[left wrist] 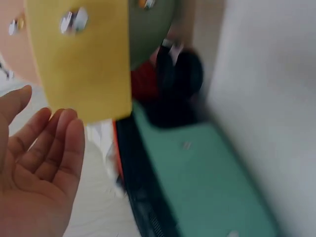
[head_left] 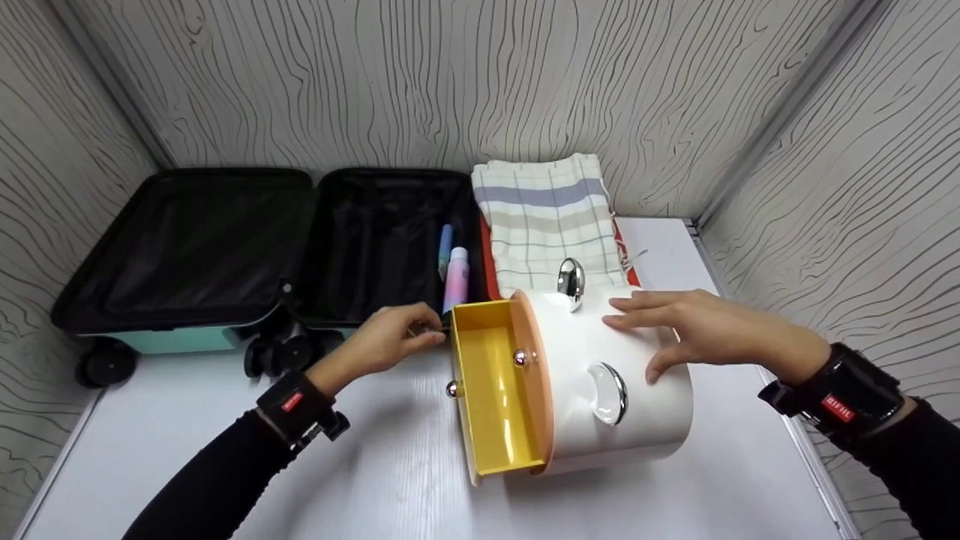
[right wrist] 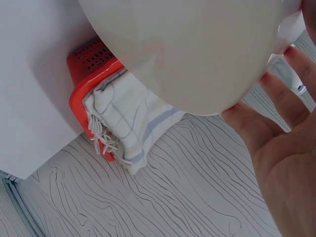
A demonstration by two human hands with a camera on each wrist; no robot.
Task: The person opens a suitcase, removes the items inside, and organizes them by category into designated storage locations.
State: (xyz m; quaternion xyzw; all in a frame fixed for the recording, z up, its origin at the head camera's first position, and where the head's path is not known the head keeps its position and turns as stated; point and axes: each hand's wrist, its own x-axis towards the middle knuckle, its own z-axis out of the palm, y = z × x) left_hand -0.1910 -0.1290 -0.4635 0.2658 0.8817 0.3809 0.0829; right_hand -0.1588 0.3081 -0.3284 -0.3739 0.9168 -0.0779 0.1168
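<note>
A white cylindrical drawer box point(head_left: 637, 405) with an orange-pink front panel and chrome handles lies on the table. Its yellow drawer point(head_left: 491, 405) is pulled out toward the left, and I see no contents in it. My left hand point(head_left: 382, 341) is beside the drawer's front, fingers loosely bent and holding nothing. In the left wrist view, the fingertips of that hand point(left wrist: 47, 168) are close to the yellow drawer front point(left wrist: 84, 64); contact cannot be told. My right hand point(head_left: 701, 326) rests on the box's curved top with fingers spread. The right wrist view shows its fingertips against the white shell point(right wrist: 197, 59).
A mint-green suitcase point(head_left: 184, 341) lies unfolded at the back left, its lining black. Inside its right half are a pink-blue bottle point(head_left: 456, 281) and a slim blue item point(head_left: 445, 247). Behind the box, a checked cloth point(head_left: 544, 217) lies in a red basket point(right wrist: 81, 94).
</note>
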